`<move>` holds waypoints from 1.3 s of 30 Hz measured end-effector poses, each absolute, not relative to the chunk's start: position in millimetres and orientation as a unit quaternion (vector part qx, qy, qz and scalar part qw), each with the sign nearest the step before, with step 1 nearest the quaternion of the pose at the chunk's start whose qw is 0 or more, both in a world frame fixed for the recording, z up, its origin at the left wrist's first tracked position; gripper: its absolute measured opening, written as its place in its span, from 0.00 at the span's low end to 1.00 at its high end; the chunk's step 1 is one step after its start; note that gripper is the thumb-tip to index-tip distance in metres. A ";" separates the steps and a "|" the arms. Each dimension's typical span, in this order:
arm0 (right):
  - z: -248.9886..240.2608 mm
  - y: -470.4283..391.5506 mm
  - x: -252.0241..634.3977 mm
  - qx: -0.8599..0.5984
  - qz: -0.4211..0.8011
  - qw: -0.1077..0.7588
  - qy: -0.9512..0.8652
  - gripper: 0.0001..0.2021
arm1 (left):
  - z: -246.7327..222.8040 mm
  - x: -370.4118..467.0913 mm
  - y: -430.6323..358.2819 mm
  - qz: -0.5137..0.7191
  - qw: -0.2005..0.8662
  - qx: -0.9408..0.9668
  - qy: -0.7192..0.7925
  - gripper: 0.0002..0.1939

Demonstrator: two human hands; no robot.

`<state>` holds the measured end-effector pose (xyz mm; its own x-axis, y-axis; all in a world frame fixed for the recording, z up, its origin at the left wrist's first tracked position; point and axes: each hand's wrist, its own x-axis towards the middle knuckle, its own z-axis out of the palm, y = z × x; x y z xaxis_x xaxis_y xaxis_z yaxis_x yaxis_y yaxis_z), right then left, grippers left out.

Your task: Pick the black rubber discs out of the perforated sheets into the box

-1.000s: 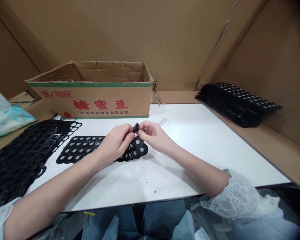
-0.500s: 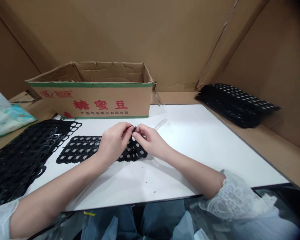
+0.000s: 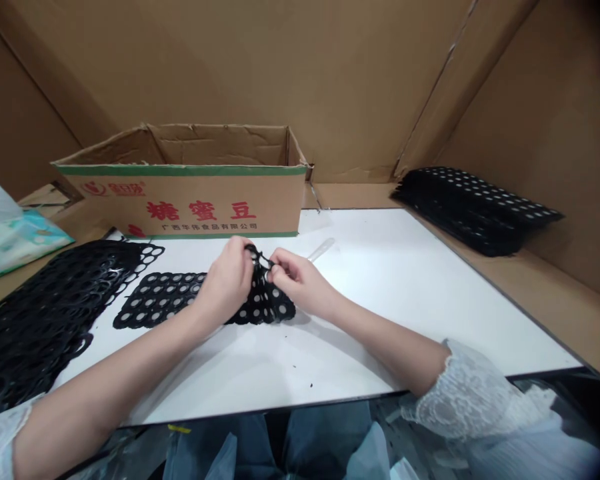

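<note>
A black sheet with rows of round pale dots (image 3: 153, 300) lies on the white table, its right part bunched up under my hands. My left hand (image 3: 229, 277) is closed, pinching a thin black ringed strip (image 3: 261, 259) that is lifted above the sheet. My right hand (image 3: 300, 280) pinches the other end of this strip between thumb and finger. The strip stretches across the small gap between both hands. My left hand and forearm hide the middle of the sheet. Behind my right hand lies a clear plastic piece (image 3: 321, 250).
An open cardboard box (image 3: 190, 200) stands at the back. A heap of black ringed netting (image 3: 45, 307) covers the left side, near a soft patterned packet (image 3: 20, 240). Stacked black dotted sheets (image 3: 475, 210) rest at the right. Cardboard walls surround the white table (image 3: 405, 280).
My left hand has moved up and to the left, away from my right hand. The black strip between them now shows, pulled out. My right hand has barely moved.
</note>
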<state>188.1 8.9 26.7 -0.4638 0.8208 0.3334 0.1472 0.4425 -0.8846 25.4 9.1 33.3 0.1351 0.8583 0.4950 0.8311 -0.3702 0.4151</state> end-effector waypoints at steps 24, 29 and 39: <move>10.9 1.5 179.5 -0.350 0.514 0.480 -0.619 0.07 | 32.0 51.3 -24.7 0.269 0.158 0.791 0.527 0.11; 11.7 -0.1 179.3 -0.314 0.521 0.463 -0.645 0.05 | 35.1 47.2 -23.8 0.265 0.151 0.784 0.540 0.10; 16.9 2.3 182.7 -0.309 0.469 0.444 -0.698 0.03 | 37.1 33.2 -13.1 0.295 0.175 0.763 0.547 0.09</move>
